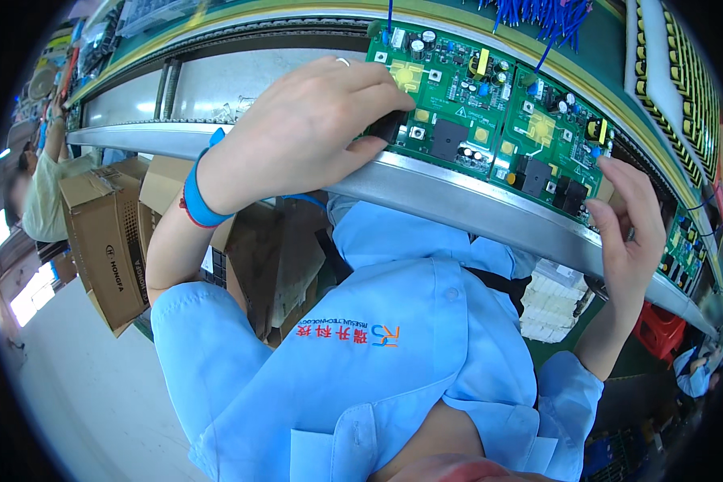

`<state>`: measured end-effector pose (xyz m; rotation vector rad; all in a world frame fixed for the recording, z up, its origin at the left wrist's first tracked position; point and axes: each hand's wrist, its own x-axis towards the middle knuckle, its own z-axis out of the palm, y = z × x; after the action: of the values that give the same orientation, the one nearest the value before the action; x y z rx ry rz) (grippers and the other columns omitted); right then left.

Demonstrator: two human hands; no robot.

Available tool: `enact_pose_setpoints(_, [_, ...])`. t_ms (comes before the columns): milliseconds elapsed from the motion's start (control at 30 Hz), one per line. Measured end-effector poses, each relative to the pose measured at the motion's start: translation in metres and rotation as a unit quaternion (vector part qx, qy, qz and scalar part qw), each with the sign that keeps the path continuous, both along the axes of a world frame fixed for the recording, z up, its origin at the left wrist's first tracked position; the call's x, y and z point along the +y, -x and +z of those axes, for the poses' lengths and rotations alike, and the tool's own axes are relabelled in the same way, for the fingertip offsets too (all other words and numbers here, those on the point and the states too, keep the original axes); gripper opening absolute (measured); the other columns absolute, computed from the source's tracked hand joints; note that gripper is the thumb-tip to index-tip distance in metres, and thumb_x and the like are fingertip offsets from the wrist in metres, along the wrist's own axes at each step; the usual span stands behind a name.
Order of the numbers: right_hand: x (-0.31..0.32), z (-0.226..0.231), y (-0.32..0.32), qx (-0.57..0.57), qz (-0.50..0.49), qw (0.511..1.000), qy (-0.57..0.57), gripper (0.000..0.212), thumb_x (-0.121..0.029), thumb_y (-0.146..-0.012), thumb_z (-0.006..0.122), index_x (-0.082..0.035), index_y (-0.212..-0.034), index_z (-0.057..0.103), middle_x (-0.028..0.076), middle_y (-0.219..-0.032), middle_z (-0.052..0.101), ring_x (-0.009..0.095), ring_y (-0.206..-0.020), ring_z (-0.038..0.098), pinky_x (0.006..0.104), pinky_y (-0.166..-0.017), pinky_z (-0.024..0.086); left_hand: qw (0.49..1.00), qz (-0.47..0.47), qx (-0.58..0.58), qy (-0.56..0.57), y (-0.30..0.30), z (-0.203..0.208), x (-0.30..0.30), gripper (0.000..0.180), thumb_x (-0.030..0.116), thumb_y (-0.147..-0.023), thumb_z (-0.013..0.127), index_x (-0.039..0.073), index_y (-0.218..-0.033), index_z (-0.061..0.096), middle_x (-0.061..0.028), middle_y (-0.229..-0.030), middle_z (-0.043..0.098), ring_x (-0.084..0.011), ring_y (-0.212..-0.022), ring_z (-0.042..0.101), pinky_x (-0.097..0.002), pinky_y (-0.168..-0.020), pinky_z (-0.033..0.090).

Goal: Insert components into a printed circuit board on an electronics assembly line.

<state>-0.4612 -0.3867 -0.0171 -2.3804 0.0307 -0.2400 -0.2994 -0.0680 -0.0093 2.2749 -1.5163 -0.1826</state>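
Observation:
A green circuit board (458,116) in two joined halves lies across the metal rails in front of me, fitted with black blocks, yellow-wrapped transformers and small capacitors. My left hand (321,124) closes over its left end, with fingertips and thumb around a black part (390,126) at the edge. What exactly the thumb presses is partly hidden. At the board's right end, my right hand (631,217) curls its thumb and fingers against the edge. A blue wrist strap (205,193) circles my left wrist.
A silver rail (490,193) runs along my side. Blue wires (542,20) lie bunched beyond the board, near rows of yellow-and-black components (679,80) in white foam. More boards (683,249) sit at the right. Cardboard boxes (104,241) and a person in pale clothing (44,197) are at the left.

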Motion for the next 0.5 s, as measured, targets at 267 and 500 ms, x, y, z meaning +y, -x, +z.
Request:
enact_pose_setpoints(267, [0.002, -0.003, 0.001, -0.001, 0.02, 1.0, 0.005, 0.033, 0.003, -0.081, 0.072, -0.004, -0.114, 0.069, 0.01, -0.116, 0.064, 0.009, -0.07, 0.053, 0.0219, -0.059, 0.044, 0.996, -0.009, -0.031, -0.084, 0.001, 0.005, -0.003, 0.042, 0.012, -0.071, 0.077, 0.007, -0.112, 0.065, -0.008, -0.108, 0.064, -0.0304, -0.091, 0.061, -0.0382, -0.078, 0.05])
enact_pose_setpoints(500, [0.006, 0.006, 0.007, -0.017, 0.044, 0.999, 0.005, 0.027, 0.003, -0.081, 0.07, 0.001, -0.108, 0.068, 0.013, -0.11, 0.066, 0.018, -0.087, 0.064, 0.025, -0.067, 0.05, 0.983, 0.168, 0.022, -0.065, -0.029, -0.001, 0.027, 0.018, 0.011, -0.095, 0.06, -0.002, -0.106, 0.064, -0.0152, -0.091, 0.065, -0.0297, -0.083, 0.063, -0.0354, -0.074, 0.049])
